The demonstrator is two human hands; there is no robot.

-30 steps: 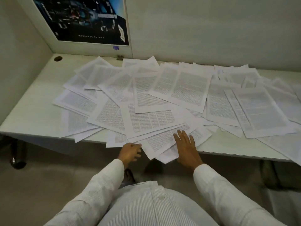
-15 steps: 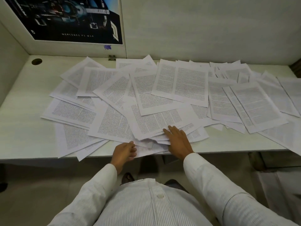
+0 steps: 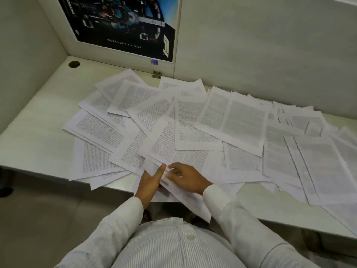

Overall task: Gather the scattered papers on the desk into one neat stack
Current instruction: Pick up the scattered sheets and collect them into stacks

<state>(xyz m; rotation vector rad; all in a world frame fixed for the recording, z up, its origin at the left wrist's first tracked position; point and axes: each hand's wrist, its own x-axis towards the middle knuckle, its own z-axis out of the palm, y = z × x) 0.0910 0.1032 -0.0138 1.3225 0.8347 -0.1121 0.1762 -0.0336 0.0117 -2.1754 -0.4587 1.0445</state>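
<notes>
Several printed white papers (image 3: pixel 229 120) lie scattered and overlapping across the pale desk (image 3: pixel 38 132). At the front edge both hands meet on a small bunch of sheets (image 3: pixel 185 200) that hangs over the edge. My left hand (image 3: pixel 150 180) lies with straight fingers against the left side of this bunch. My right hand (image 3: pixel 186 177) rests on top of it, its fingers curled over the sheets' edge and touching the left fingertips. A tilted sheet (image 3: pixel 162 142) rises just beyond the hands.
Walls enclose the desk at the back and left. A dark poster (image 3: pixel 123 26) hangs on the back wall, and a cable hole (image 3: pixel 74 64) sits in the far left corner. More sheets (image 3: pixel 318 161) spread to the right, some over the front edge.
My right hand has pulled front sheets toward the edge and curled its fingers. My left hand has straightened and come up to meet it. The view has shifted left and closer.
</notes>
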